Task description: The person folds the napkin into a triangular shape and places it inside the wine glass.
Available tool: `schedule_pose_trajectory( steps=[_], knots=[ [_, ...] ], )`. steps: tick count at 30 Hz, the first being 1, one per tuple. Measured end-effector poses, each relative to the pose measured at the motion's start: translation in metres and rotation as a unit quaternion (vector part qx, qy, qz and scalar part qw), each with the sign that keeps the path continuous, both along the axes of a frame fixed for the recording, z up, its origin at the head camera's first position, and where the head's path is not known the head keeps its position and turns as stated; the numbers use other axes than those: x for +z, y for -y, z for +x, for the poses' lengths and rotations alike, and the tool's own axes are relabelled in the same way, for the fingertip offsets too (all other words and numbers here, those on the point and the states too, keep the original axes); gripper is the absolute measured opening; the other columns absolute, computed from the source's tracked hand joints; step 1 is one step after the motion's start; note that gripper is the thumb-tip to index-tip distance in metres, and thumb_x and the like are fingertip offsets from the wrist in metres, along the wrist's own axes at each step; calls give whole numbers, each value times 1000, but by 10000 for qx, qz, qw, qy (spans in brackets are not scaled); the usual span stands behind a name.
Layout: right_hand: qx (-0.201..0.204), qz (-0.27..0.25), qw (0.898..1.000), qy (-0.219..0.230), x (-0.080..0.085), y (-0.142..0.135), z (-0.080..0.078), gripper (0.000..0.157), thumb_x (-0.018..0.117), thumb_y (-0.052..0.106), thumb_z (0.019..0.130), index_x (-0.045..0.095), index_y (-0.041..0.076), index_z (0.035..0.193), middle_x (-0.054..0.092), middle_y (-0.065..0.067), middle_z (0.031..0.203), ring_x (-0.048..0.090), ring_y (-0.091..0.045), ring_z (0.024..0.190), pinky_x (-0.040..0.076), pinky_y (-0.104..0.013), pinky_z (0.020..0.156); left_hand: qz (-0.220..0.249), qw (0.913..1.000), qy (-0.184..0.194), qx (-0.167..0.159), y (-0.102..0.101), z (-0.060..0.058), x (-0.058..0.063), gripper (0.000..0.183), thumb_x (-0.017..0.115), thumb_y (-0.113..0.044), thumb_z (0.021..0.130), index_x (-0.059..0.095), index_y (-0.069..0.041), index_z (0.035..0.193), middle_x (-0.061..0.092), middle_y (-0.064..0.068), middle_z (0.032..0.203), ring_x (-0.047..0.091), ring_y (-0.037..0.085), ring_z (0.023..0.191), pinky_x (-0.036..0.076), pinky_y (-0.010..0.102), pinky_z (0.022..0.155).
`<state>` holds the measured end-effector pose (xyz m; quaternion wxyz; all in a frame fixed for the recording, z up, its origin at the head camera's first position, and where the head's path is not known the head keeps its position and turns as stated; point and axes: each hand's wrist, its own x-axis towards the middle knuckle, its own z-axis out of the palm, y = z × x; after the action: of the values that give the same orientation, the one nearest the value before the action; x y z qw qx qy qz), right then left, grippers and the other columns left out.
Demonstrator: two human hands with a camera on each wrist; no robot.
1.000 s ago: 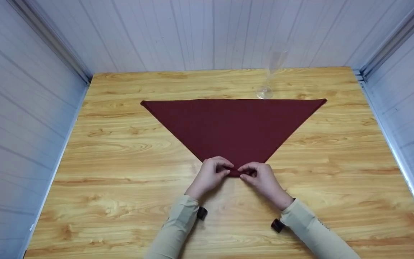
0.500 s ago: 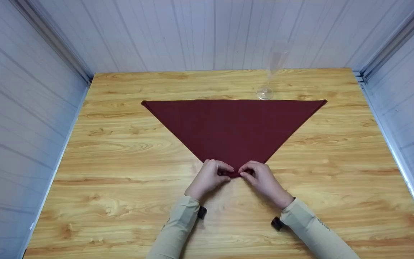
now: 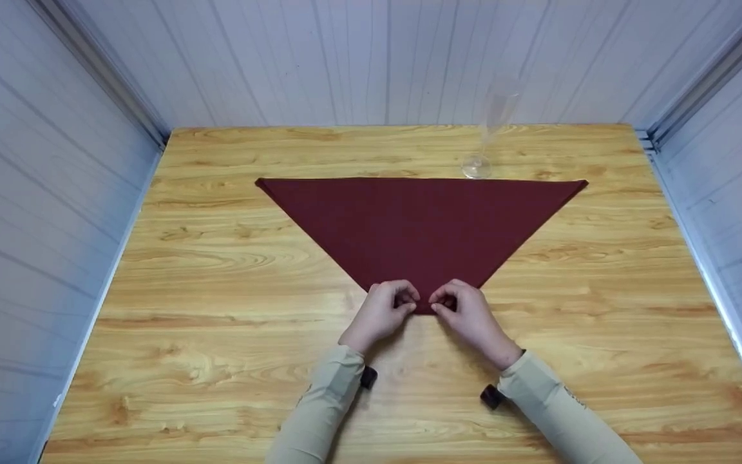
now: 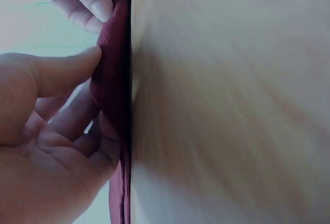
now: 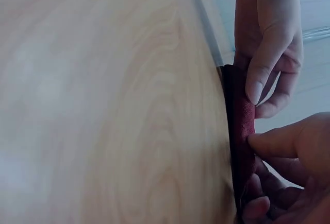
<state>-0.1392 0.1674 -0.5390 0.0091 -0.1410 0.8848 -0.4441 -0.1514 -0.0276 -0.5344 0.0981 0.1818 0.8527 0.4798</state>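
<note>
A dark red cloth napkin [image 3: 422, 238] lies on the table as a triangle, its long edge away from me and its near tip turned over into a small roll. My left hand [image 3: 384, 312] pinches the left part of that roll between thumb and fingers. Close beside it, my right hand [image 3: 467, 316] pinches the right part. In the left wrist view, the thumb presses on the rolled napkin edge [image 4: 113, 64], with the other fingers curled behind it. The right wrist view has both thumbs on the thick roll [image 5: 242, 131]. Cloth under the palms is hidden.
A clear stemmed glass [image 3: 476, 166] stands just beyond the napkin's far edge, right of centre. The wood-grain table [image 3: 216, 374] meets pale panel walls at the back [image 3: 281, 64] and both sides.
The folded near edge has turned over a little further away from me, and its front now looks flatter. Both hands stay at the near tip, shifting only slightly.
</note>
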Motion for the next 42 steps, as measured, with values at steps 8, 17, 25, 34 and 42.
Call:
schedule_pose_trajectory(
  steps=[8, 17, 25, 34, 42],
  knots=[
    [404, -206, 9988, -197, -1, -1, 0, 21, 73, -5, 79, 71, 14, 88, 64, 7, 86, 59, -10, 77, 50, -28, 66, -145, 9994, -2, 315, -5, 0, 2, 10, 65, 5, 83, 65, -2, 89, 63, 0, 73, 58, 9, 68, 48, 23, 65],
    [461, -191, 9983, 310, -3, -4, -2, 19, 74, -2, 80, 71, 12, 92, 67, 5, 88, 62, -11, 81, 53, -31, 72, -152, 9988, -96, 461, -4, -1, 4, 9, 64, 5, 79, 64, -2, 85, 62, -1, 71, 56, 8, 65, 47, 22, 61],
    [524, -46, 9984, 222, -3, -6, -7, 14, 74, 2, 81, 71, 13, 90, 68, 6, 87, 62, -10, 82, 53, -32, 72, -5, 9969, -697, 368, -5, -1, 3, 19, 69, 11, 77, 65, -5, 85, 65, 4, 83, 61, 16, 82, 49, 27, 75],
    [484, -186, 9981, 327, -2, -6, -10, 13, 73, 2, 83, 68, 12, 90, 67, 5, 87, 63, -10, 82, 53, -30, 73, -64, 9985, -503, -219, -6, 1, 4, 26, 72, 14, 73, 68, -4, 90, 68, 2, 86, 63, 12, 83, 52, 25, 74],
    [583, -319, 9962, 558, -2, -8, -6, 13, 72, 3, 84, 64, 10, 92, 68, 2, 86, 64, -8, 81, 54, -29, 73, -407, 9951, -781, -440, -2, 5, 6, 24, 64, 16, 73, 67, -6, 82, 66, 1, 79, 59, 10, 75, 48, 21, 67]
  ],
)
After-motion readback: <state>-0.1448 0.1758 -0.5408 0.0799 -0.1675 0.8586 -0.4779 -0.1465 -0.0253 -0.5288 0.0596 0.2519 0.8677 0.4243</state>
